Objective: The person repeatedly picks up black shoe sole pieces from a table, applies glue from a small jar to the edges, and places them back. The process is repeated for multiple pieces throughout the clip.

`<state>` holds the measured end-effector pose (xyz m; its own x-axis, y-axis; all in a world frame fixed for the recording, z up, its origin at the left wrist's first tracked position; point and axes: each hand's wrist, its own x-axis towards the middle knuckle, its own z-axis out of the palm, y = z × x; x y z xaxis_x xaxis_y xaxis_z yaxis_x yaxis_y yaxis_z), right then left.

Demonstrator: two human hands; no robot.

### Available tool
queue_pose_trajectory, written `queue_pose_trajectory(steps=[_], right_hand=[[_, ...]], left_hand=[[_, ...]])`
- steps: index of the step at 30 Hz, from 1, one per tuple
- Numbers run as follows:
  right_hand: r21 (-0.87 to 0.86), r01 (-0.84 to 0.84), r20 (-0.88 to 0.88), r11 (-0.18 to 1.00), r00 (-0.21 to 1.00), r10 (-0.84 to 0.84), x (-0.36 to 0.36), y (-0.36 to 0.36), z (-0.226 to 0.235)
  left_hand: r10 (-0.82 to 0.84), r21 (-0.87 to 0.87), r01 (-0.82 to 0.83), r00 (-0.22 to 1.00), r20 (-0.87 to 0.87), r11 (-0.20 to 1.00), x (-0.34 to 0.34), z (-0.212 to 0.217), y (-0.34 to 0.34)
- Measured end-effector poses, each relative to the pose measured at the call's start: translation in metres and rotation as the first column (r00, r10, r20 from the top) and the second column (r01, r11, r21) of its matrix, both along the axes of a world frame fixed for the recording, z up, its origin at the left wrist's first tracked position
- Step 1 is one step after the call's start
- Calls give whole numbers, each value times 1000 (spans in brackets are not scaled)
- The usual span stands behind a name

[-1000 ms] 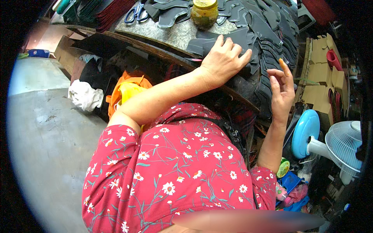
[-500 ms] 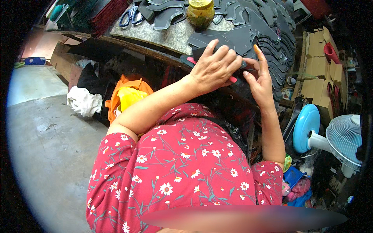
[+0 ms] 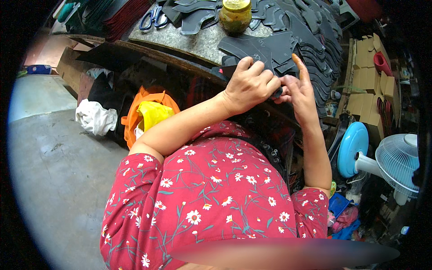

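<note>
My left hand (image 3: 252,86) is closed, knuckles up, at the front edge of the worktable. Its fingers wrap a dark, flat piece (image 3: 277,93), seen only in part; a bit of pink shows left of the hand. My right hand (image 3: 300,92) pinches at the other end of this piece, thumb and fingers together, while its index finger points up with an orange-brown stain on it. Just beyond both hands lie dark grey cut sheet pieces (image 3: 256,48) with pale outlines. A glass jar (image 3: 235,20) with a yellow lid and brownish contents stands behind them.
Blue-handled scissors (image 3: 154,19) lie at the table's far left. Overlapping dark cut pieces (image 3: 317,67) cover its right side. A blue-and-white fan (image 3: 396,157) and cardboard boxes (image 3: 366,85) stand at right. Orange and yellow bags (image 3: 153,112) and a white cloth bundle (image 3: 96,118) are at left.
My right thumb and fingers have closed in on the piece by my left hand. The left hand has turned and lowered slightly, and the pink end under it no longer shows.
</note>
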<state>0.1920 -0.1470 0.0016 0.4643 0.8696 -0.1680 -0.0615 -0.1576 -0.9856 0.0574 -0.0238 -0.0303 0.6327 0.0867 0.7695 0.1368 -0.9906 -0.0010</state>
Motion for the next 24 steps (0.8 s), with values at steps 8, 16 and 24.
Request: queue_pose_trajectory(steps=[8,16,24], right_hand=[[40,-54,208,998,977,45,3,11,-14],[1,-14,607,1000,795,10,3,9,-4],[137,50,921,989,362,-146,44,19,11]], left_hand=[[-46,-51,35,974,-224,998,-25,-2,4],[79,-141,-117,965,-251,983,-51,20,9],[82,-172,-122,971,-223,977,-38,13,5]])
